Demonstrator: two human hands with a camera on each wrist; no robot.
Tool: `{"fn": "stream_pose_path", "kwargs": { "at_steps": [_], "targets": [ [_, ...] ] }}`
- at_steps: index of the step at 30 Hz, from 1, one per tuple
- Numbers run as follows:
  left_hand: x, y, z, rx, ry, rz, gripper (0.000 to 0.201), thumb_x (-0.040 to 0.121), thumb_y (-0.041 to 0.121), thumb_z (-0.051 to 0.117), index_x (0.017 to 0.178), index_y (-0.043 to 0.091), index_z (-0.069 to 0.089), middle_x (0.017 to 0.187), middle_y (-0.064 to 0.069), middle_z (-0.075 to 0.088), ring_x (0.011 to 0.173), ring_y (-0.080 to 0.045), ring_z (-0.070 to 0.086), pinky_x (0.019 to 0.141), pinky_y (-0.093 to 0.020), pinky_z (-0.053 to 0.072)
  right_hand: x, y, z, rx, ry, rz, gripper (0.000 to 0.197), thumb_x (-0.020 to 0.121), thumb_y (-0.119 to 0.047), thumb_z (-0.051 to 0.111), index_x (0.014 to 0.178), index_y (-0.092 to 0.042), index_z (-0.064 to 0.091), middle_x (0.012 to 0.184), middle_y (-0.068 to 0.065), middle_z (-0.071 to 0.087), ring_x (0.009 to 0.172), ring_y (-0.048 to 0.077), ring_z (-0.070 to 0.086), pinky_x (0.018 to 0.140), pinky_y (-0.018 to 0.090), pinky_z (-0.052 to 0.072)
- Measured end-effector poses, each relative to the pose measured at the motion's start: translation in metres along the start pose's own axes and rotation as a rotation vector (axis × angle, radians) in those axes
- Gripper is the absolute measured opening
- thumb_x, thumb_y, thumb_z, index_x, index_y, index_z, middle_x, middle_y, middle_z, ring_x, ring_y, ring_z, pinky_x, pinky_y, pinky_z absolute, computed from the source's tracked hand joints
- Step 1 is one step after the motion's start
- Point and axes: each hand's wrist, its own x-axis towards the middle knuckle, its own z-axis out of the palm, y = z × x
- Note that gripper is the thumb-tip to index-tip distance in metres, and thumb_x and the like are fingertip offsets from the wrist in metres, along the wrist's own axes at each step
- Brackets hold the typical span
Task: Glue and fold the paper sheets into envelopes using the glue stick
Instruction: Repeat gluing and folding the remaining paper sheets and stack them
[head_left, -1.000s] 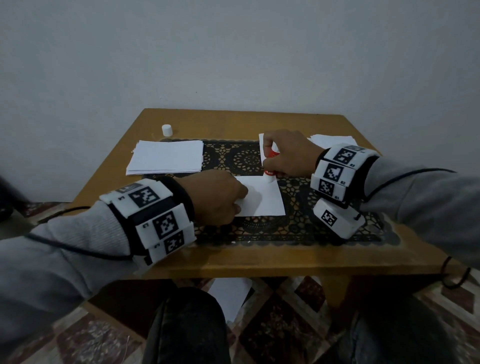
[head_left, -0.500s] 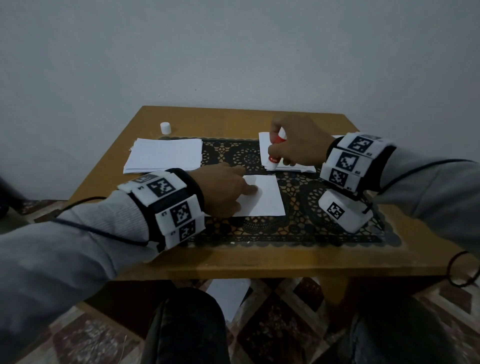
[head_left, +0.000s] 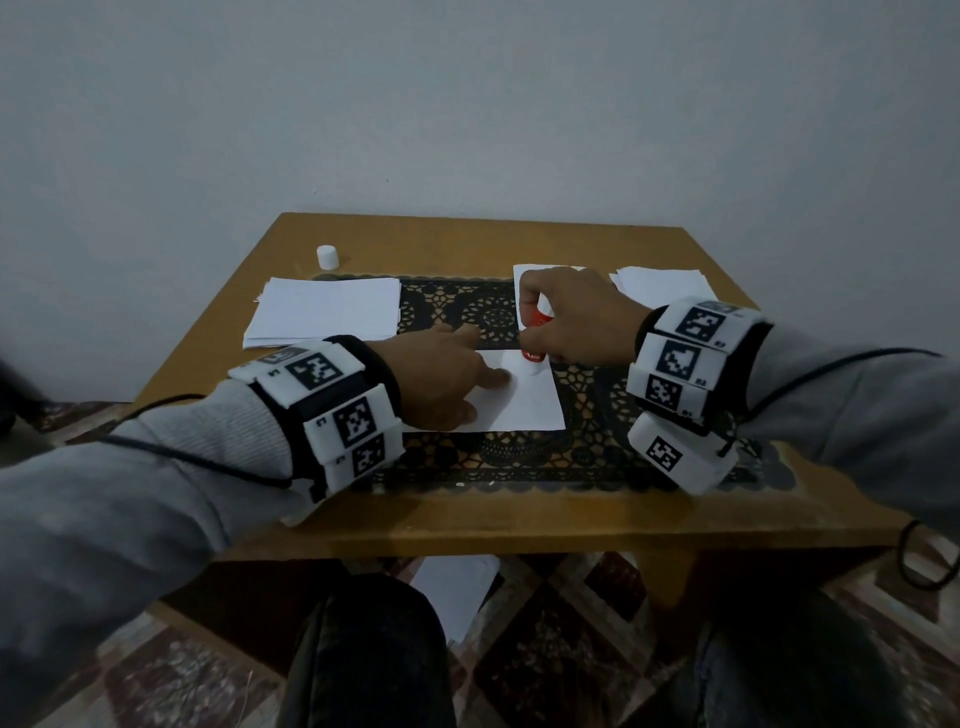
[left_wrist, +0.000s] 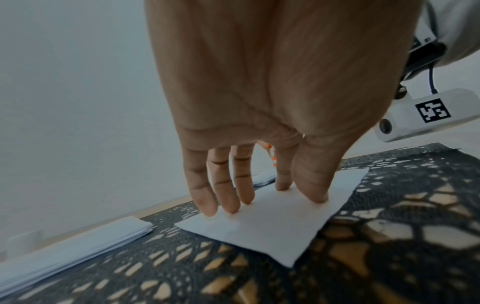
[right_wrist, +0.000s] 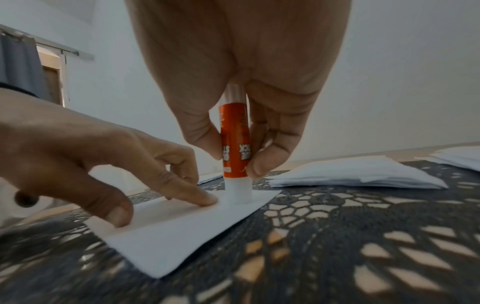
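Pinched upright between the thumb and fingers of the right hand (right_wrist: 239, 86), the orange glue stick (right_wrist: 235, 144) is planted with its white tip on the far edge of the paper sheet (right_wrist: 182, 232). That sheet is pinned flat on the black lace mat (head_left: 597, 457) by the spread, straight fingers of the left hand (left_wrist: 259, 102). A paper stack (head_left: 327, 312) is parked left of the sheet, and a small white cap (head_left: 328, 256) is left just beyond it on the wooden surface (head_left: 467, 244).

Left hand (head_left: 441, 379) flat on paper sheet (head_left: 524, 405); right hand (head_left: 576, 317) pressing glue stick (head_left: 535, 343) onto its far edge, on the worktop (head_left: 467, 244).
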Motion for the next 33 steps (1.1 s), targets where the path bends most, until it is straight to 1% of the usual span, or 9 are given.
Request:
{"fn": "stream_pose_path", "kwargs": {
  "at_steps": [2, 6, 11, 17, 19, 21, 23, 27, 33],
  "targets": [
    [-0.001, -0.001, 0.000, -0.010, 0.000, 0.001, 0.061, 0.096, 0.040, 0.048, 0.150, 0.037, 0.019, 0.127, -0.012, 0.037, 0.119, -0.034, 0.041, 0.100, -0.045, 0.041, -0.006, -0.001, -0.001, 0.003, -0.020, -0.010, 0.016, 0.081, -0.022, 0.069, 0.084, -0.016, 0.055, 0.082, -0.012, 0.048, 0.075, 0.012, 0.048, 0.061, 0.021, 0.038],
    [0.000, -0.001, 0.000, -0.030, -0.004, -0.002, 0.061, 0.096, 0.039, 0.048, 0.150, 0.037, 0.020, 0.127, -0.013, 0.036, 0.120, -0.034, 0.040, 0.101, -0.045, 0.040, -0.019, -0.003, -0.003, 0.042, -0.063, -0.032, 0.017, 0.078, -0.021, 0.071, 0.085, -0.012, 0.058, 0.092, -0.003, 0.058, 0.085, 0.019, 0.056, 0.074, 0.035, 0.048],
    [0.001, -0.001, 0.000, -0.059, 0.004, -0.001, 0.061, 0.095, 0.040, 0.050, 0.149, 0.038, 0.022, 0.127, -0.012, 0.037, 0.120, -0.032, 0.038, 0.101, -0.046, 0.039, -0.032, -0.002, -0.002, 0.068, -0.085, -0.057, 0.018, 0.078, -0.023, 0.072, 0.082, -0.016, 0.057, 0.091, -0.003, 0.059, 0.087, 0.019, 0.057, 0.078, 0.040, 0.051],
    [0.002, -0.007, -0.003, -0.132, 0.017, 0.008, 0.064, 0.090, 0.045, 0.057, 0.146, 0.041, 0.027, 0.133, -0.009, 0.036, 0.123, -0.028, 0.032, 0.106, -0.039, 0.031, -0.039, -0.003, -0.006, 0.081, -0.144, -0.075, 0.015, 0.078, -0.022, 0.071, 0.080, -0.016, 0.057, 0.089, -0.002, 0.062, 0.080, 0.017, 0.059, 0.074, 0.038, 0.052],
    [0.003, -0.011, -0.005, -0.208, -0.018, -0.001, 0.072, 0.084, 0.049, 0.063, 0.146, 0.042, 0.026, 0.139, -0.008, 0.033, 0.129, -0.028, 0.028, 0.108, -0.041, 0.029, -0.039, 0.000, -0.011, 0.147, -0.213, -0.053, 0.014, 0.081, -0.018, 0.070, 0.079, -0.014, 0.057, 0.088, 0.003, 0.066, 0.069, 0.015, 0.063, 0.067, 0.035, 0.055],
    [0.004, -0.016, -0.005, -0.290, -0.044, -0.033, 0.085, 0.076, 0.053, 0.071, 0.146, 0.040, 0.024, 0.146, -0.005, 0.028, 0.134, -0.027, 0.024, 0.110, -0.046, 0.027, -0.038, 0.003, -0.016, 0.263, -0.255, 0.000, 0.011, 0.084, -0.013, 0.067, 0.083, -0.008, 0.058, 0.084, 0.009, 0.070, 0.062, 0.020, 0.068, 0.059, 0.032, 0.057],
    [0.007, -0.019, -0.003, -0.318, -0.034, -0.071, 0.100, 0.068, 0.057, 0.075, 0.148, 0.035, 0.017, 0.149, -0.003, 0.025, 0.136, -0.026, 0.020, 0.110, -0.050, 0.027, -0.037, 0.007, -0.023, 0.335, -0.216, 0.034, 0.009, 0.086, -0.011, 0.065, 0.086, -0.004, 0.059, 0.079, 0.010, 0.072, 0.063, 0.024, 0.070, 0.056, 0.031, 0.057],
    [0.014, -0.025, -0.002, -0.275, -0.041, -0.133, 0.121, 0.055, 0.068, 0.076, 0.149, 0.030, 0.010, 0.145, -0.005, 0.022, 0.137, -0.028, 0.016, 0.110, -0.054, 0.026, -0.034, 0.015, -0.036, 0.450, -0.083, 0.060, 0.010, 0.086, -0.008, 0.064, 0.080, -0.008, 0.057, 0.071, 0.010, 0.070, 0.059, 0.023, 0.067, 0.054, 0.033, 0.055],
    [0.020, -0.026, -0.006, -0.231, -0.035, -0.163, 0.108, 0.053, 0.069, 0.076, 0.140, 0.026, 0.028, 0.136, -0.005, 0.030, 0.129, -0.027, 0.024, 0.105, -0.051, 0.032, -0.031, 0.022, -0.041, 0.462, 0.025, 0.066, 0.010, 0.086, -0.009, 0.066, 0.084, -0.008, 0.057, 0.075, 0.010, 0.068, 0.054, 0.019, 0.066, 0.054, 0.034, 0.055]
  ]
}}
